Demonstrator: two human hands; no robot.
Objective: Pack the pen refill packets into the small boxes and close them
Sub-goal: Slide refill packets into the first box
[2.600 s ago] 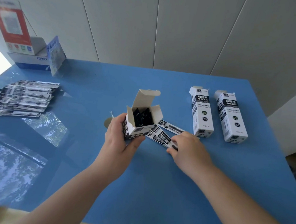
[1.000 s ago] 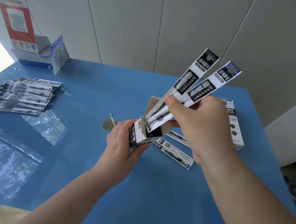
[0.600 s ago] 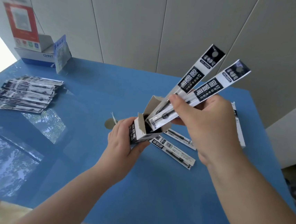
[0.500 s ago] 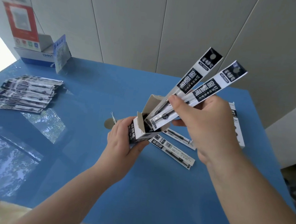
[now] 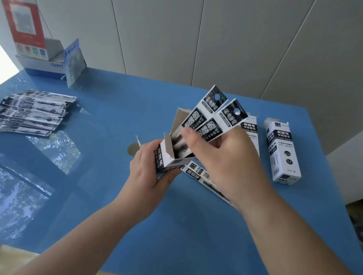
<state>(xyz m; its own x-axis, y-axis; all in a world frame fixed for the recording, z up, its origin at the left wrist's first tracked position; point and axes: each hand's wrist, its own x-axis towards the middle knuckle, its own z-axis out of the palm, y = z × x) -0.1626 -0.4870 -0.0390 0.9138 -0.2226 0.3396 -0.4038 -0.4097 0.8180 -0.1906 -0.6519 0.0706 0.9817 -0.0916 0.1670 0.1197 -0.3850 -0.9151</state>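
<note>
Glossy flat refill packets pinched, lower ends inside rectangular cardboard box

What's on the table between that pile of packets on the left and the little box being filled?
In the head view, between the packet pile and the open box, the blue table is mostly bare; only a small round disc lies close beside the box.

Two refill packets tilted, half inside open box.
</note>
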